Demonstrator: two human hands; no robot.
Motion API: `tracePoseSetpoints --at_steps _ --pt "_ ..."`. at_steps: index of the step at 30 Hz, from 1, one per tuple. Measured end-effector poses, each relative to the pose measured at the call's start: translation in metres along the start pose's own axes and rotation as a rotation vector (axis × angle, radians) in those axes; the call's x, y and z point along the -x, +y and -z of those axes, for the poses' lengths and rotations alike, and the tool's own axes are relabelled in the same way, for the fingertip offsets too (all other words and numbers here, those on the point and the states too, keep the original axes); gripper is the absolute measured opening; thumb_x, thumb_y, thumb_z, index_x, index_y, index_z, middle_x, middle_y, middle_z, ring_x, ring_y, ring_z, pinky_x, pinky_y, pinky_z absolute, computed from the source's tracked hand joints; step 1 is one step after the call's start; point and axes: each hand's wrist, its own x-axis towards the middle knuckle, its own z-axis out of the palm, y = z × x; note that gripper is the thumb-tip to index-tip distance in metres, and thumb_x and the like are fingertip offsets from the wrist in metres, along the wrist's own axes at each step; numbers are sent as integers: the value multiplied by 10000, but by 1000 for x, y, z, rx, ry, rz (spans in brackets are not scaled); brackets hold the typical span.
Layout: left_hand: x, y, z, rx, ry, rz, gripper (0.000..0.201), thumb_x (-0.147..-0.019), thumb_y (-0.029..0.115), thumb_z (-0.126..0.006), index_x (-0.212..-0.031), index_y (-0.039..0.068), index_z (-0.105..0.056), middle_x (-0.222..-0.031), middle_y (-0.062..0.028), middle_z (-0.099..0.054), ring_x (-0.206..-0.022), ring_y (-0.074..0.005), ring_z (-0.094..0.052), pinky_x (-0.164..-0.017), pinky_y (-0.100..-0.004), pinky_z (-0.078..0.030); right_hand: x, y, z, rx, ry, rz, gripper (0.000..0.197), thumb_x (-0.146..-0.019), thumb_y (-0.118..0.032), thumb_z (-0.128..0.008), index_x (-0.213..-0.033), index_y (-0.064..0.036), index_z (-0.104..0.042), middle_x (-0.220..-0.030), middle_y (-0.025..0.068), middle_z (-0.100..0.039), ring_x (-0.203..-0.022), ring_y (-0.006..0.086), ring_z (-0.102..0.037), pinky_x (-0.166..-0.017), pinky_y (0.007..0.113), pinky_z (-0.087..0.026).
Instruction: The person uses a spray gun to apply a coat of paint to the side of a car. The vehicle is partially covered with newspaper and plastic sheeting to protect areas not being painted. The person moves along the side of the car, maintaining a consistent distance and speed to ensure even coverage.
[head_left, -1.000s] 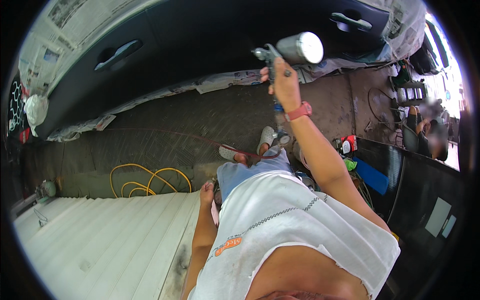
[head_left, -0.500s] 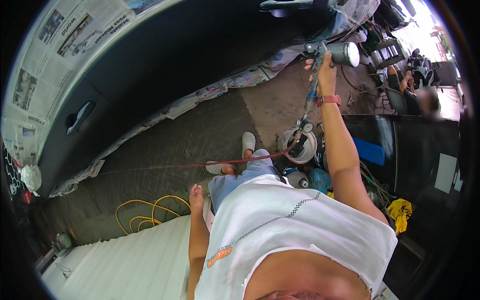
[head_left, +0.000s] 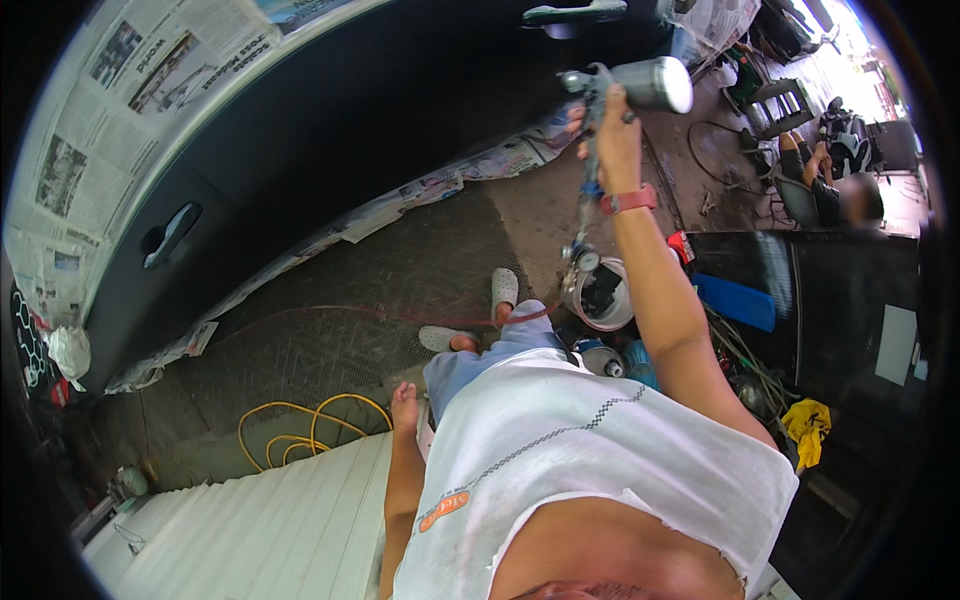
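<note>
My right hand (head_left: pixel 618 150), with a red band at the wrist, is wrapped round the grip of a spray gun (head_left: pixel 598 92). The gun's grey cup (head_left: pixel 645 84) with a pale lid tilts to the right, and its nozzle end faces the dark car door panel (head_left: pixel 380 100), with a gap that I cannot judge. Below the grip hang a fitting with a round gauge (head_left: pixel 586 260) and a thin red hose (head_left: pixel 400 316). My left hand (head_left: pixel 404 408) hangs low at my side, fingers loosely apart, nothing seen in it.
Newspaper masking (head_left: pixel 150 100) covers the car above the panel and along its lower edge. By my legs stand a white bucket (head_left: pixel 612 312) and cans. A yellow hose (head_left: pixel 312 425) lies coiled near a white ribbed panel (head_left: pixel 250 510). A person (head_left: pixel 825 175) sits at the far right.
My right hand has moved left with the spray gun, closer over the dark panel. The red hose has sagged and swung. My left hand has barely shifted.
</note>
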Motion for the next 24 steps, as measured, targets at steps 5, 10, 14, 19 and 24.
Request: tracePoseSetpoints --at_steps 5,10,14,19,24 --pt "-3 -5 7 -8 -33 -91 565 -1035 360 -634 -1480 22 -551 -1395 -194 -664 -1309 -274 -620 -1108 -373 -457 73 4 -97 -64 -303 -57 596 -1104 -539 -458 -1232 12 -649 -906 111 -739 -709 120 -704 -451 230 -501" --pt "6 38 1 -249 -50 -262 583 -1002 352 -671 -1502 82 -541 -1426 -213 -635 -1322 -337 -608 -1103 -416 -473 148 -2 -192 -104 -559 -81 575 -1115 -506 -459 -1324 2 -633 -876 78 -694 -688 72 -646 -449 213 -480" --pt "16 70 -11 -377 -154 -528 575 -958 316 -713 -1491 156 -566 -1508 -212 -562 -1336 -366 -588 -1116 -438 -466 190 -6 -250 -101 -678 -26 546 -1101 -479 -512 -1297 -1 -688 -790 55 -688 -661 86 -650 -526 277 -508" --pt "24 97 -26 -622 -455 -668 629 -892 173 -686 -1503 254 -557 -1604 -107 -488 -1570 -292 -311 -1276 -423 -272 193 -25 -278 -175 -806 -110 565 -1100 -509 -489 -1326 -23 -669 -824 62 -697 -640 84 -654 -443 239 -483" --pt "5 70 -31 -698 -459 -601 527 -925 266 -677 -1445 264 -594 -1680 -74 -377 -1579 -287 -279 -1281 -439 -252 151 -36 -242 -115 -658 -73 636 -1098 -582 -432 -1268 -8 -647 -872 108 -728 -695 120 -702 -419 225 -466"
